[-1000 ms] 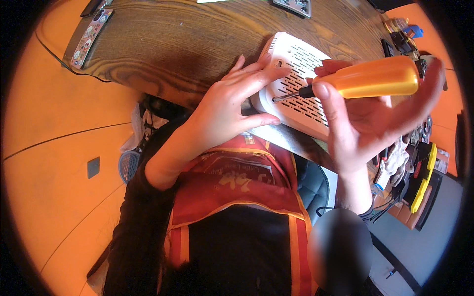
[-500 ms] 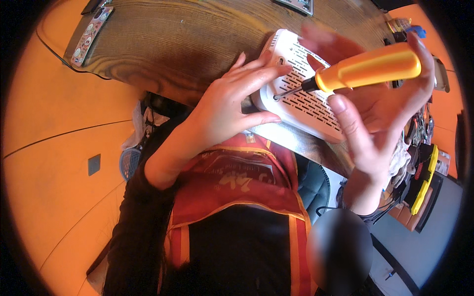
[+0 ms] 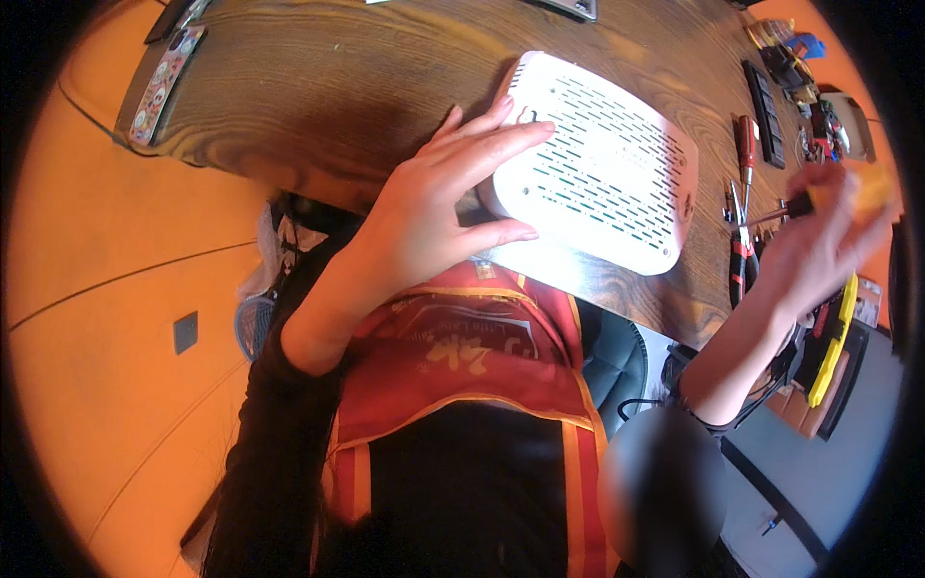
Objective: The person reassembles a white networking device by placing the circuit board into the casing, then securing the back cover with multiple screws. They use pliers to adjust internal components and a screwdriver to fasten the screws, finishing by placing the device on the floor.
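Observation:
A white plastic housing with rows of vent slots (image 3: 602,159), like the underside of a router, lies on the table. My left hand (image 3: 453,183) holds its left end, fingers over the slotted face and thumb along the near edge. Small dark holes show near the housing's corners. Off to the right, my right hand (image 3: 819,236) is closed on a screwdriver (image 3: 872,190) with a yellow handle, smeared by motion. Its thin shaft points left, over the table's right side, apart from the housing. Whether a screw clings to the tip is too small to tell.
Right of the housing lie a red-handled screwdriver (image 3: 747,144), red-and-black pliers (image 3: 739,270) and a long black bar (image 3: 763,114). More tools crowd the far right. A patterned phone-like case (image 3: 169,85) lies at the wooden table's (image 3: 385,87) left edge.
The screwdriver has left the corner hole and moved right with my right hand, which has closed round its handle. My left hand has stayed on the housing, almost still.

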